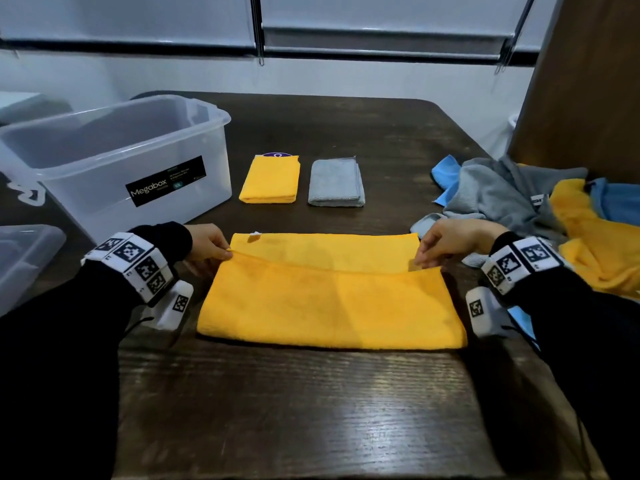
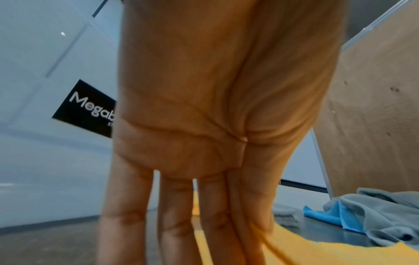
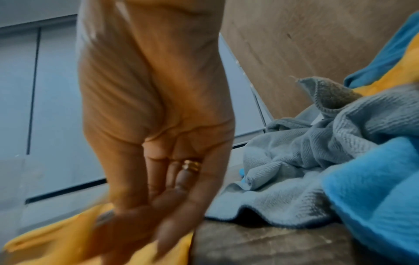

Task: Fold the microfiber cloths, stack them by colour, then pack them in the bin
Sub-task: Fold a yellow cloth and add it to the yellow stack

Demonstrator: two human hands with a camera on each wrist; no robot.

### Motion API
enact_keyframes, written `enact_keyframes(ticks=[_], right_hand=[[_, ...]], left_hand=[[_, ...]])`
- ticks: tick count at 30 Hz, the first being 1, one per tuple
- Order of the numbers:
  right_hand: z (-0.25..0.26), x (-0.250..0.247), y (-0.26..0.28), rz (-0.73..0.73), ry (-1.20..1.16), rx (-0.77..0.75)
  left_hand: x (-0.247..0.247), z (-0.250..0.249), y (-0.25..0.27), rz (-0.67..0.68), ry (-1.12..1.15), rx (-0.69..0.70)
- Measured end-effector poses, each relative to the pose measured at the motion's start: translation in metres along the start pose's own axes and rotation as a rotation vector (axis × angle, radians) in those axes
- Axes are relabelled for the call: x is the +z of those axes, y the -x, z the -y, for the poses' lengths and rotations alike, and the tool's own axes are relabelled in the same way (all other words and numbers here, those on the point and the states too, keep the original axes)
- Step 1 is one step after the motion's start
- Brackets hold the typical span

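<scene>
A large yellow cloth [image 1: 329,303] lies in front of me on the dark wooden table [image 1: 311,410], its near half doubled over the far half. My left hand [image 1: 211,245] pinches the upper layer's left corner, and my right hand [image 1: 436,249] pinches its right corner. In the left wrist view the left hand [image 2: 204,215] points its fingers down at the yellow cloth [image 2: 317,251]. In the right wrist view the right hand [image 3: 140,215] pinches the yellow cloth [image 3: 56,242]. A folded yellow cloth [image 1: 270,180] and a folded grey cloth [image 1: 336,183] lie side by side further back.
A clear plastic bin [image 1: 114,161] labelled Megabox stands at the back left, with a clear lid [image 1: 24,258] on the left edge. A heap of unfolded grey, blue and yellow cloths [image 1: 540,209] lies on the right, beside a brown board [image 1: 581,98].
</scene>
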State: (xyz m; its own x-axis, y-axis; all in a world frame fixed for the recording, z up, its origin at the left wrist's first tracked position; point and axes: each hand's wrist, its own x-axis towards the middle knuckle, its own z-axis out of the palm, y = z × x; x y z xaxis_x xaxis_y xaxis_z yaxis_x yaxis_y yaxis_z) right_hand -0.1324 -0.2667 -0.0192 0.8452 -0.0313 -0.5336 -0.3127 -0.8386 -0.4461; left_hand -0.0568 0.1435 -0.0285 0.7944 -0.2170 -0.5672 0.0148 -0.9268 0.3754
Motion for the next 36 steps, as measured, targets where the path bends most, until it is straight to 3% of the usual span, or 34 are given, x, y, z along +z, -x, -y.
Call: enact_keyframes(ticks=[2, 4, 6, 8, 12, 17, 27, 32, 36], right_hand=[[-0.001, -0.007, -0.001, -0.046, -0.150, -0.010], [0.002, -0.011, -0.001, 0.042, -0.168, 0.027], [0.008, -0.007, -0.002, 0.217, -0.025, 0.080], [0.009, 0.000, -0.009, 0.284, 0.123, 0.107], [0.011, 0.008, -0.020, 0.229, 0.261, 0.100], [0.020, 0.011, -0.020, 0.272, 0.341, 0.147], [-0.009, 0.009, -0.030, -0.005, -0.205, 0.300], [-0.023, 0.020, -0.022, -0.045, -0.409, 0.333], [-0.025, 0.025, -0.020, -0.054, -0.253, 0.332]], left_hand=[[-0.005, 0.001, -0.002, -0.031, 0.040, -0.011], [-0.007, 0.001, -0.006, -0.054, 0.075, -0.014], [-0.004, -0.002, -0.009, -0.058, 0.042, -0.007], [0.001, -0.005, -0.013, -0.056, 0.015, 0.024], [0.005, -0.009, -0.016, -0.041, 0.041, 0.061], [0.001, -0.006, -0.016, -0.081, 0.083, 0.048], [0.002, 0.020, -0.007, 0.023, 0.316, -0.032], [0.016, 0.022, 0.001, -0.141, 0.434, 0.018], [0.024, 0.013, 0.007, -0.275, 0.407, -0.007]])
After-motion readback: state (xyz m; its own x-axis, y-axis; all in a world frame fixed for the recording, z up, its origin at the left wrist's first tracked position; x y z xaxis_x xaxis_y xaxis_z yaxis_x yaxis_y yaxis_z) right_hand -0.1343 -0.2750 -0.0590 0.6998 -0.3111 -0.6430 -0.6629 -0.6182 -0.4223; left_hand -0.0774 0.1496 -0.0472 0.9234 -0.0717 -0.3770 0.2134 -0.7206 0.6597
